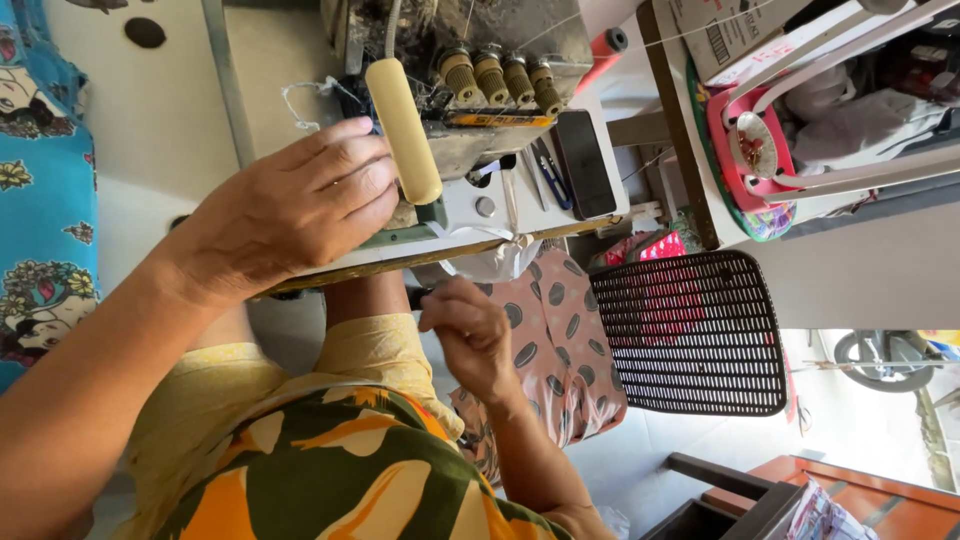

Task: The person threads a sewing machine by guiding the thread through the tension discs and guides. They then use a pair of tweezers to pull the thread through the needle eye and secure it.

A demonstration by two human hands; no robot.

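Sewing machine (470, 90), an old, lint-covered overlock type, stands on a white counter (160, 130) just beyond the fingers of the left hand (290, 205). That hand lies palm down at the machine's base, fingers (350, 170) curled loosely against it; whether they pinch anything cannot be told. A cream cylinder handle (403, 130) juts out right beside the fingertips, and four brass tension knobs (500, 75) sit in a row past it. The right hand (470, 335) hovers below the counter's wooden front edge (430, 258), fingers bunched together as if pinching something too small to see. White cloth (490, 262) droops over that edge just above these fingers. A dark phone (585, 162) and blue snips (550, 175) rest on the counter beyond the machine. Away from the right fingers, a black mesh chair back (690, 335) and spotted pink fabric (560, 340) crowd the space, leaving little open room under the counter. Patterned turquoise cloth (45, 200) hangs past the left wrist.
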